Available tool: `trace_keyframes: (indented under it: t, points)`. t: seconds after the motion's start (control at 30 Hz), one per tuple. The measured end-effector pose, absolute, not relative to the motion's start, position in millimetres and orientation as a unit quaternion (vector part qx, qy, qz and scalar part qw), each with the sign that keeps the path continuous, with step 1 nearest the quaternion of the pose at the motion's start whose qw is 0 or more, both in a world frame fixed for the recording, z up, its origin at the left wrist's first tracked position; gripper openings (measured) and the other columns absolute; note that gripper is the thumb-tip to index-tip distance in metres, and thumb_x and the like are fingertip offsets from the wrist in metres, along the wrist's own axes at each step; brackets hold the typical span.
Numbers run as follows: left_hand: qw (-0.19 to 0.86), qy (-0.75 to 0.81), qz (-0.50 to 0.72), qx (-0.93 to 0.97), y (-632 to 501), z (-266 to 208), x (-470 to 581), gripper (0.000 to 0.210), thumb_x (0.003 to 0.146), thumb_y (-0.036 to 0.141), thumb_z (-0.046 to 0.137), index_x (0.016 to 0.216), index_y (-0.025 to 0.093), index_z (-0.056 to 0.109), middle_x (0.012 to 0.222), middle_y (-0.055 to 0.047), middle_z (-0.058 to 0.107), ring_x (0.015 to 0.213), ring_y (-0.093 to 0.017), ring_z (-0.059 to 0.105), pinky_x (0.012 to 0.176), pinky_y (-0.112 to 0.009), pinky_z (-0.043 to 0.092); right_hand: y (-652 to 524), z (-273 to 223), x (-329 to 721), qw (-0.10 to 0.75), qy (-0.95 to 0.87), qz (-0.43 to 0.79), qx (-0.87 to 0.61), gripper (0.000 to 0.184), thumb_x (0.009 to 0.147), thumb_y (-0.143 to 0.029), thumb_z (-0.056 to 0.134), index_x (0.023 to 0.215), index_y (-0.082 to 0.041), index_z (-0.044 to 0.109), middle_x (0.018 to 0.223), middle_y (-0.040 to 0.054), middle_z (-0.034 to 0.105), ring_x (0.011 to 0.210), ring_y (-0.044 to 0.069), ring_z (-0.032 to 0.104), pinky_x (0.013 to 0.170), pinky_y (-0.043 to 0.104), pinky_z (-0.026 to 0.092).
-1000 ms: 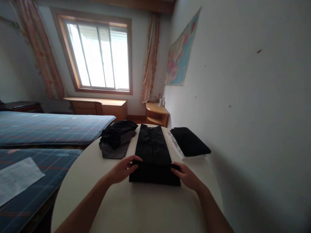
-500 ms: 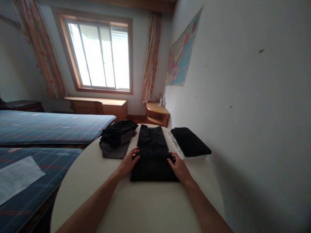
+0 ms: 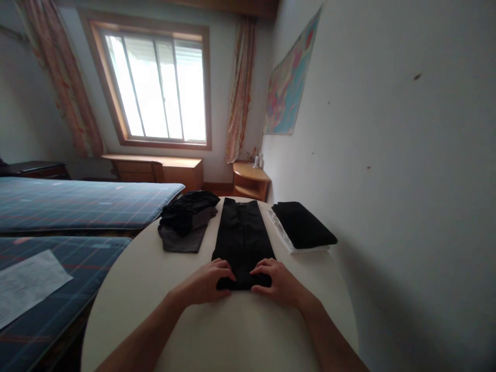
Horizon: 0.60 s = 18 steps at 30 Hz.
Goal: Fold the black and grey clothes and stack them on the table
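Observation:
A black garment (image 3: 242, 230), folded into a long strip with a seam down its middle, lies flat on the white round table (image 3: 240, 336). At its near left corner is my left hand (image 3: 209, 281), fingers curled over the top and thumb at the front edge. My right hand (image 3: 282, 283) grips the near right corner the same way. Between the hands a short stretch of the near edge shows. Cloth under the fingers is hidden.
Crumpled black and dark grey clothes (image 3: 186, 219) lie at the table's left. To the right, a folded black cloth (image 3: 302, 225) rests on clear or white packaging (image 3: 281, 232) by the wall. Plaid mattresses (image 3: 85, 204) stand left, with a paper sheet (image 3: 31, 284) on one.
Both hands have come nearer to me, from the garment's sides to its near edge, and closed on the corners. The garment stays in about the same place.

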<state>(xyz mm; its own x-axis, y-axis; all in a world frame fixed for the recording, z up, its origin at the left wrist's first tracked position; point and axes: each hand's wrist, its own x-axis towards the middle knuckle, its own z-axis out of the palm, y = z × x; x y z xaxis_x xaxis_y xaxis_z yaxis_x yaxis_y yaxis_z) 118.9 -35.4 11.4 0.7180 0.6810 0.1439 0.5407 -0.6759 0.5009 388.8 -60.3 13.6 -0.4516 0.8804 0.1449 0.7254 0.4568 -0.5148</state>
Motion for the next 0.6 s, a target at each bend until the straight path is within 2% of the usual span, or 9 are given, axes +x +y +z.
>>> trace_keyframes:
  t: [0.1,0.17,0.27,0.4,0.5,0.6]
  points:
    - [0.236,0.335,0.136,0.902,-38,17,120,0.020,0.075,0.025,0.072,0.095,0.026,0.075,0.097,-0.003,0.070,0.096,-0.020,0.062,0.086,-0.028,0.046,-65,23,388,0.206,-0.822,0.223,-0.481,0.029,0.081,-0.044,0.071,0.100,-0.023,0.077,0.103,0.0064,0.071,0.098,0.022,0.063,0.092,0.033,0.046]
    - [0.288,0.331,0.102,0.893,-42,20,119,0.019,0.074,0.030,0.073,0.092,0.025,0.076,0.091,-0.002,0.072,0.086,-0.018,0.065,0.078,-0.026,0.048,-71,28,387,0.192,-0.811,0.260,-0.487,0.025,0.084,-0.041,0.066,0.098,-0.022,0.077,0.093,0.0050,0.073,0.086,0.019,0.066,0.080,0.029,0.049]
    - [0.397,0.325,0.031,0.858,-52,23,120,0.026,0.073,0.040,0.075,0.094,0.025,0.077,0.080,0.000,0.074,0.071,-0.016,0.066,0.062,-0.022,0.048,-81,34,388,0.134,-0.788,0.352,-0.488,0.024,0.083,-0.038,0.066,0.097,-0.022,0.077,0.081,0.0018,0.074,0.071,0.016,0.065,0.063,0.024,0.047]
    - [0.485,0.273,-0.059,0.828,-67,30,127,0.032,0.068,0.038,0.079,0.098,0.028,0.076,0.079,0.003,0.074,0.071,-0.017,0.068,0.060,-0.022,0.048,-96,38,388,0.036,-0.753,0.464,-0.465,0.025,0.074,-0.033,0.073,0.096,-0.022,0.073,0.076,-0.0012,0.072,0.066,0.014,0.064,0.055,0.020,0.044]
    - [0.452,0.297,-0.032,0.841,-72,37,129,0.030,0.072,0.031,0.074,0.102,0.028,0.073,0.082,0.002,0.074,0.072,-0.016,0.067,0.062,-0.023,0.048,-103,39,384,0.053,-0.780,0.387,-0.489,0.021,0.073,-0.031,0.075,0.091,-0.022,0.069,0.075,-0.0025,0.068,0.064,0.013,0.060,0.055,0.021,0.041]
    - [0.304,0.372,0.087,0.873,-72,38,125,0.035,0.073,0.031,0.073,0.107,0.025,0.069,0.098,-0.002,0.071,0.086,-0.019,0.065,0.075,-0.027,0.048,-107,38,382,0.122,-0.812,0.233,-0.522,0.029,0.071,-0.033,0.078,0.095,-0.022,0.065,0.089,0.0008,0.067,0.079,0.017,0.059,0.069,0.026,0.044]
